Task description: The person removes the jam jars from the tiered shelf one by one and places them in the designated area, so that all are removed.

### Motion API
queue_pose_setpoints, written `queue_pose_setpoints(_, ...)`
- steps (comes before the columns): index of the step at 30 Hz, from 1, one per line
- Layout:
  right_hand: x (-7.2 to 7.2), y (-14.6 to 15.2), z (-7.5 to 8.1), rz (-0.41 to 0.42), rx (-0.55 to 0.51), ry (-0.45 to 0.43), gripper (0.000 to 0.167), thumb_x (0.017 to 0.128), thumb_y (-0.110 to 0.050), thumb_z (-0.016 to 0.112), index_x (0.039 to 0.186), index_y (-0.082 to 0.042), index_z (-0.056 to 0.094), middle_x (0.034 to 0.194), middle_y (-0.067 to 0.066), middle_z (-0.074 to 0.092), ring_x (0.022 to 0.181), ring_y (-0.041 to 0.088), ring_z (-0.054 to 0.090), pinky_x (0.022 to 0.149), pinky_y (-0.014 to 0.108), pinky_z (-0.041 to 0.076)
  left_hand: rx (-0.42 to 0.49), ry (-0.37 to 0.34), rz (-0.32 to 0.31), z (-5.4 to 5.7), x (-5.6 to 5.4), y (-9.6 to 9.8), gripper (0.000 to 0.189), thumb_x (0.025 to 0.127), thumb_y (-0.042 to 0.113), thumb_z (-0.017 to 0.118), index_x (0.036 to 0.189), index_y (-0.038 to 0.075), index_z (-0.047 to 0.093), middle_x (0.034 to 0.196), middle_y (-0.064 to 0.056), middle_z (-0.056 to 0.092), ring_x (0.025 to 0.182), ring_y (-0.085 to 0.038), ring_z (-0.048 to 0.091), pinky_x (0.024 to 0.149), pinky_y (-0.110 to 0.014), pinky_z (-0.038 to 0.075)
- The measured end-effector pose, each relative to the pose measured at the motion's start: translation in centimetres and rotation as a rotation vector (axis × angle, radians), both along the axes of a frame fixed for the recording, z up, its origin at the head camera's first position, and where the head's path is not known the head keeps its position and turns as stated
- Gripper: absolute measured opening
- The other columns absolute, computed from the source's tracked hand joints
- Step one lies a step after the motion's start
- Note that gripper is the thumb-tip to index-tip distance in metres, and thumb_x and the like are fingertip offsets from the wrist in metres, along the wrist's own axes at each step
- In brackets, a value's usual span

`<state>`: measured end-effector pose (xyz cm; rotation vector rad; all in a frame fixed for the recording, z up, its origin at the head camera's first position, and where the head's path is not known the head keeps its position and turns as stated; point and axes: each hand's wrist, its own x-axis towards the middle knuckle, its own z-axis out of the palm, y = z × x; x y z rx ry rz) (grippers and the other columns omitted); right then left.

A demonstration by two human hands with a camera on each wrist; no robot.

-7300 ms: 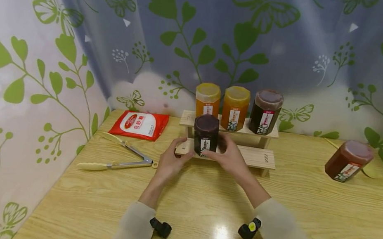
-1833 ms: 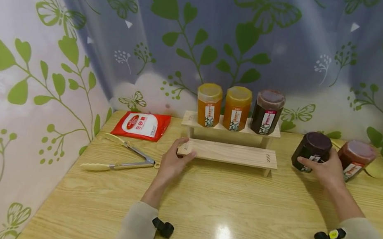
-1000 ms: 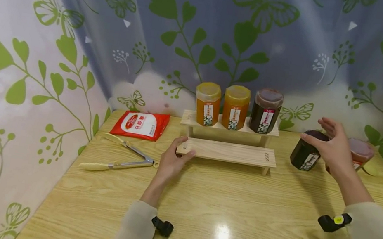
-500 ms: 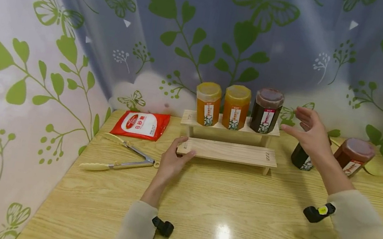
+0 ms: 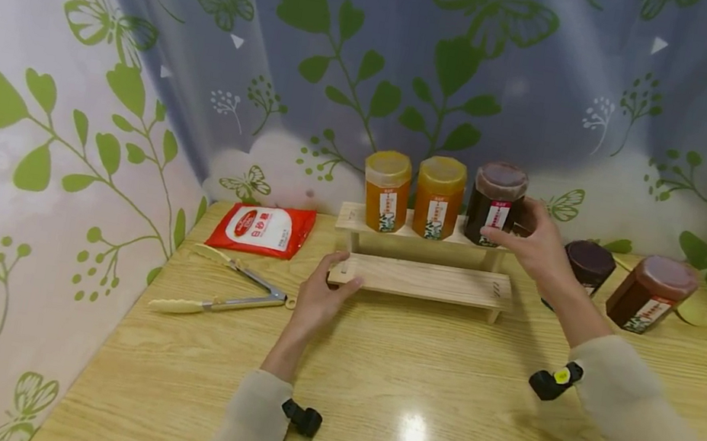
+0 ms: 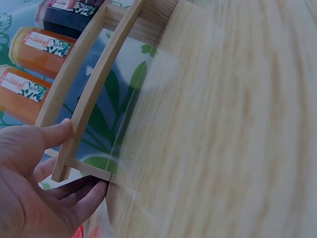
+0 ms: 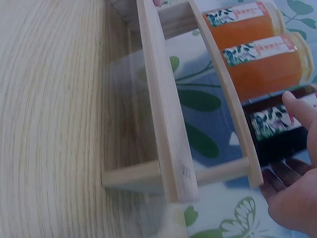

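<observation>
A two-tier wooden rack (image 5: 420, 280) stands at the back of the table. My left hand (image 5: 317, 299) holds the left end of its lower shelf; the left wrist view has the thumb on the front edge and the fingers round the side. On the upper shelf stand two orange jam jars (image 5: 387, 193) and, at the right end, a dark jam jar (image 5: 496, 205). My right hand (image 5: 539, 248) grips this dark jar, its thumb on the label (image 7: 282, 119) side in the right wrist view. The other fingers are partly hidden behind the jar.
Right of the rack a second dark jar (image 5: 586, 262), partly covered by my right wrist, stands beside a reddish jar (image 5: 650, 294). To the left lie a red and white sugar bag (image 5: 260, 229) and splayed kitchen tongs (image 5: 243, 302). A patterned curtain (image 5: 318, 91) hangs behind the table.
The second dark jar went from the lower shelf to the table beside the reddish jar. My right hand let go of it and moved left to the dark jar above. The left hand stayed at the rack.
</observation>
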<state>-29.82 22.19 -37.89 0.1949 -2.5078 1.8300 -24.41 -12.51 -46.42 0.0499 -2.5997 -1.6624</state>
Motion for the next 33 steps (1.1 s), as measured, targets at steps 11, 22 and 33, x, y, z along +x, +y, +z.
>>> queue_pose_setpoints(11,-0.7,-3.1,-0.3,-0.115,-0.098,0.016,0.095,0.091,-0.03,0.082,0.162,-0.009,0.022,0.155,0.018,0.038,0.139,0.034,0.042,0.112,0.051,0.039,0.003,-0.004,0.001,0.0,0.0,0.0,0.06,0.098,0.036,0.075,0.152,0.026,0.052,0.159,-0.012,0.047,0.139,-0.038,0.049,0.11,-0.058,0.041)
queue_pose_setpoints(22,-0.6,-3.9,-0.5,-0.179,-0.088,0.026,0.095,0.09,-0.031,0.084,0.161,-0.01,0.024,0.157,0.018,0.04,0.142,0.035,0.043,0.113,0.052,0.04,0.002,-0.007,0.0,0.0,0.1,0.0,0.06,0.097,0.036,0.075,0.152,0.026,0.052,0.159,-0.013,0.046,0.143,-0.039,0.044,0.111,-0.059,0.039)
queue_pose_setpoints(33,-0.1,-3.5,-0.5,-0.204,-0.038,0.003,0.096,0.088,-0.036,0.085,0.162,-0.015,0.027,0.155,0.017,0.044,0.139,0.035,0.045,0.111,0.054,0.041,-0.006,-0.011,0.004,-0.1,-0.1,-0.1,0.059,0.098,0.037,0.075,0.152,0.028,0.052,0.16,-0.011,0.046,0.146,-0.039,0.041,0.114,-0.059,0.037)
